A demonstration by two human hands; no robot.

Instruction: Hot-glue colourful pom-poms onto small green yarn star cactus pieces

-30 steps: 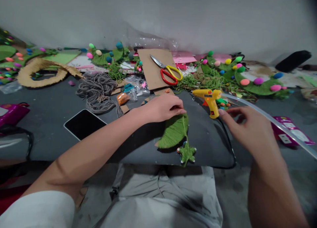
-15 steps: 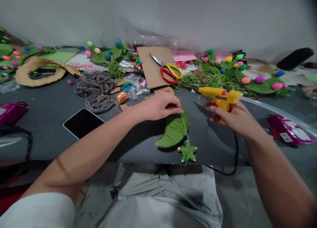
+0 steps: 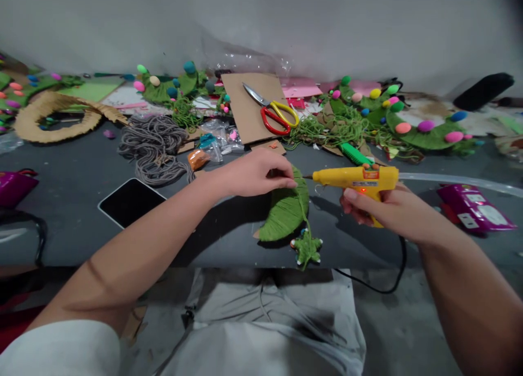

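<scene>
My left hand (image 3: 269,173) pinches the upper part of a crescent wrapped in green yarn (image 3: 285,215), which lies on the dark table. A green yarn cord runs down the crescent's right side to a small green star (image 3: 306,249) with white-tipped points, close to the table's front edge. In my right hand (image 3: 379,204) is a yellow glue gun (image 3: 359,178), gripped by its handle, with a small red light lit. The gun's nozzle points left at the crescent's upper right edge; whether it touches cannot be made out.
Red-and-yellow-handled scissors (image 3: 272,111) lie on a cardboard sheet (image 3: 239,120) behind my hands. Left stand a grey cord bundle (image 3: 153,144) and a phone (image 3: 131,201). A purple packet (image 3: 476,208) is at right. The gun's black cable (image 3: 402,272) hangs over the front edge.
My right hand has swung the glue gun level, bringing its nozzle left and down to beside the crescent. A green object behind the gun has come into view. My left hand keeps its hold.
</scene>
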